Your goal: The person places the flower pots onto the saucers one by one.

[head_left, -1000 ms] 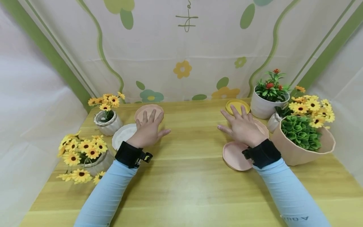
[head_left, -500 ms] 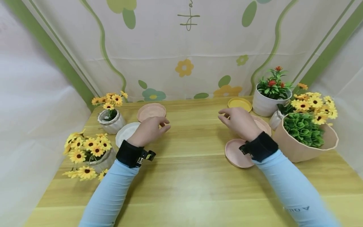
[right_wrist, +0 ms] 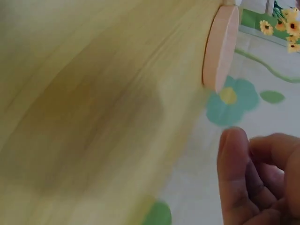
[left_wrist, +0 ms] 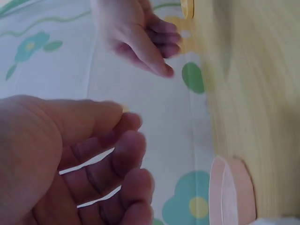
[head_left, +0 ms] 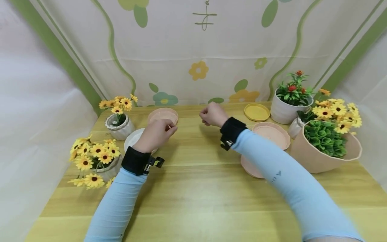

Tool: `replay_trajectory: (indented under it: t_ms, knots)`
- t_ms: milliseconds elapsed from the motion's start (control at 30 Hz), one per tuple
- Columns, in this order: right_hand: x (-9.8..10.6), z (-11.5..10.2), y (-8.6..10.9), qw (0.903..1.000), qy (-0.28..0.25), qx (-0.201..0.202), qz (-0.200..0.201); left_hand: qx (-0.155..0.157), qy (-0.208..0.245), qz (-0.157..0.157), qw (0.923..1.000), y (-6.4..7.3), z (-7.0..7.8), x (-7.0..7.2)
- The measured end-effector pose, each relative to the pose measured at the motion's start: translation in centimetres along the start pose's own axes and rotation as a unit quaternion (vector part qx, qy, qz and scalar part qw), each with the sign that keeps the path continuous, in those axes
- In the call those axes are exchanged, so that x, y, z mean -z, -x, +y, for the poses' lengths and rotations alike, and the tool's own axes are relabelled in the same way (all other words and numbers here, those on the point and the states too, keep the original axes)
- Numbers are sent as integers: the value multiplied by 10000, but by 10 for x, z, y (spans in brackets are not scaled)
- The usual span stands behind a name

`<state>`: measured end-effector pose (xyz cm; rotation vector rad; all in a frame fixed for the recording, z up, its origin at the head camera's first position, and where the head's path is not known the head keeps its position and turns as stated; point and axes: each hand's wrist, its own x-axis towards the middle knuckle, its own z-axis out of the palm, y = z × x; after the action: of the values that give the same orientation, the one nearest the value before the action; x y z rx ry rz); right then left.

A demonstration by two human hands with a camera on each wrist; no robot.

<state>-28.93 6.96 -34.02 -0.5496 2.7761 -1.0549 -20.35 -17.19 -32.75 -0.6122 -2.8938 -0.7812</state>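
Note:
My left hand [head_left: 155,135] is held over the left saucers, its fingers loosely curled with nothing between them. Beneath and beyond it lie a white saucer [head_left: 131,137] and a pink saucer [head_left: 162,113], both partly covered by the hand in the head view. My right hand [head_left: 214,115] hangs above the back middle of the table, fingers bent inward and holding nothing. In the left wrist view the right hand [left_wrist: 136,40] faces the left one. Right of it lie a yellow saucer [head_left: 257,112], a peach saucer [head_left: 273,134] and a pink saucer [head_left: 251,168] half hidden by the sleeve.
Two pots of yellow flowers, a rear one [head_left: 121,129] and a front one [head_left: 107,169], stand on the left. On the right are a white pot with red flowers [head_left: 287,109], a small flower pot [head_left: 294,129] and a large pink planter [head_left: 320,161]. A printed curtain [head_left: 169,50] borders the table's back.
Both hands were spread flat over the saucers, then their fingers curled in. The right hand has since moved left to the middle, uncovering the peach saucer. The left hand stays over its saucers.

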Motion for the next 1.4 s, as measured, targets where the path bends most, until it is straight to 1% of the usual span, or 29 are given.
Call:
replay_trajectory:
  t_ms: [100, 200, 233, 333, 400, 500, 600, 700, 800, 867, 967, 1100, 1167, 1300, 1400]
  knots:
    - [-20, -4, -25, 9977, -529, -433, -25, 267, 32, 275, 9993, 0, -7, 6]
    - [-40, -5, -50, 9928, -814, -876, 30, 526, 0, 537, 9972, 1, -12, 9]
    - [-45, -6, -58, 9915, -830, -998, 40, 590, 7, 603, 9964, 1, -13, 9]
    - [-59, -8, -75, 9900, -721, -1214, 47, 750, 73, 772, 9942, 0, -14, 9]
    - [-67, -11, -83, 9912, -540, -1205, 15, 883, 136, 830, 9925, -1, -15, 9]
    - [-76, -16, -88, 9931, -238, -1151, 23, 1064, 185, 824, 9907, 0, -16, 9]
    - [-83, -21, -88, 9922, -3, -1242, 98, 1175, 177, 817, 9896, 1, -17, 8]
    - [-86, -25, -87, 9892, 122, -1455, 132, 1240, 166, 854, 9885, 0, -19, 5]
    - [-87, -26, -87, 9878, 193, -1542, 106, 1325, 172, 872, 9872, 0, -22, 2]
    - [-87, -26, -87, 9883, 176, -1511, 56, 1438, 216, 899, 9853, 0, -24, 1]
    - [-84, -23, -89, 9894, 299, -1422, -57, 1572, 334, 934, 9826, 0, -29, 0]
    - [-76, -15, -91, 9886, 763, -1288, -138, 1660, 433, 1089, 9791, 1, -35, 0]
    - [-70, -11, -91, 9880, 845, -1285, -166, 1694, 422, 1156, 9778, 0, -38, 2]
    - [-60, -3, -92, 9870, 770, -1395, -220, 1772, 375, 1229, 9757, -4, -40, 4]
    - [-51, 5, -88, 9868, 611, -1488, -179, 1850, 385, 1225, 9743, -9, -36, 4]
